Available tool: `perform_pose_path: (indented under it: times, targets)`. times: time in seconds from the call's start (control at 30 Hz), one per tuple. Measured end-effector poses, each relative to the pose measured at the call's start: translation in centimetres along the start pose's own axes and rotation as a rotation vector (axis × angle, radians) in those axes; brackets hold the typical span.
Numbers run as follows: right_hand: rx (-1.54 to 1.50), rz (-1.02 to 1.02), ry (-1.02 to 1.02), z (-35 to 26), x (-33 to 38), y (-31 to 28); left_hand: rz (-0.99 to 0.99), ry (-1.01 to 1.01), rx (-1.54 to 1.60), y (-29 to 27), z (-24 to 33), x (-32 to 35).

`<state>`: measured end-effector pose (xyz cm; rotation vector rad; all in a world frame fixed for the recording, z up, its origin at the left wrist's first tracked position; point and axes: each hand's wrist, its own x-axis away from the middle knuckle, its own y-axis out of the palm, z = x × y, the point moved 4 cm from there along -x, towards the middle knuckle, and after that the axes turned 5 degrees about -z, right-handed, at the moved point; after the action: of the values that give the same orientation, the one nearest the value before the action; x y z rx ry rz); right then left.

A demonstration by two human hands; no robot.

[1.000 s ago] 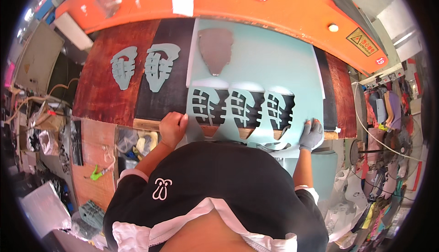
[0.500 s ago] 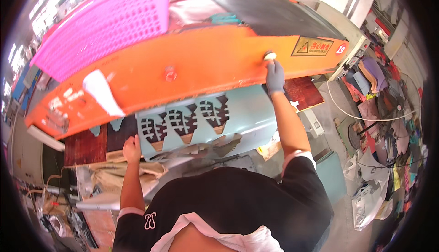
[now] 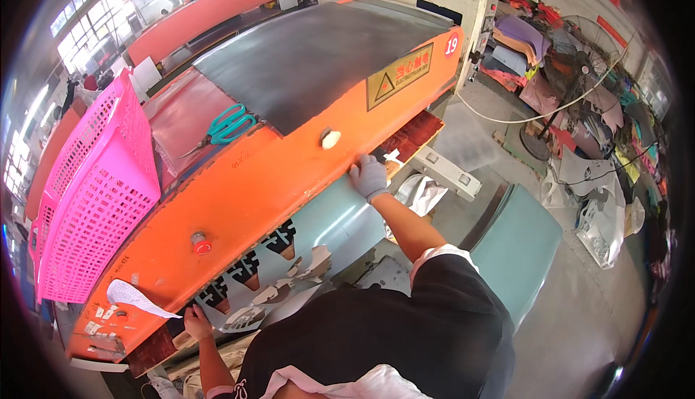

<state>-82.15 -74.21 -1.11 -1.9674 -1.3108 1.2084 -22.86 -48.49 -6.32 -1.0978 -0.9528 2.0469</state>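
Note:
A pale blue-green sheet (image 3: 329, 214) with dark slotted cut-outs lies beneath the orange beam (image 3: 239, 196) of a press and hangs over its front edge. At the sheet's left end, my bare left hand (image 3: 197, 323) is closed, its fingers pinching the edge close to the beam. My right hand (image 3: 369, 177), in a grey glove, has its fingers bent round the sheet's right edge, just below the beam; its fingertips are partly hidden. Above and left of the glove, a pale round knob (image 3: 330, 139) sits on the beam, untouched. A red button (image 3: 201, 244) is farther left.
Teal-handled scissors (image 3: 231, 124) and a pink basket (image 3: 98, 204) rest on the press. White paper (image 3: 137, 298) hangs from the beam. Blue-green sheets (image 3: 517, 247) are stacked at my right. Beyond them stand a fan (image 3: 536, 144) and heaps of scraps, with a pale cable (image 3: 528, 120) across.
My right hand has left the knob and come down to the sheet's right edge. The view has turned to the right. More of the cut-outs is covered by the beam.

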Motion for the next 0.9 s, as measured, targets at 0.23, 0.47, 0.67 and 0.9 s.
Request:
perform_pose_path:
  times: [0.23,0.47,0.67,0.9]
  targets:
    - [0.208,-0.19,-0.161,0.4,1.7,-0.6,-0.014,-0.025,0.082,0.7,-0.5,-0.8]
    - [0.308,-0.343,-0.113,1.1,1.6,-0.4,-0.016,0.024,0.053,1.9,-0.6,-0.1]
    - [0.37,-0.107,-0.273,4.2,6.4,-3.0,0.05,0.14,-0.098,-0.9,1.9,6.5]
    - [0.196,0.03,-0.215,8.0,12.2,-8.0,0.097,0.106,-0.01,-7.0,6.7,13.8]
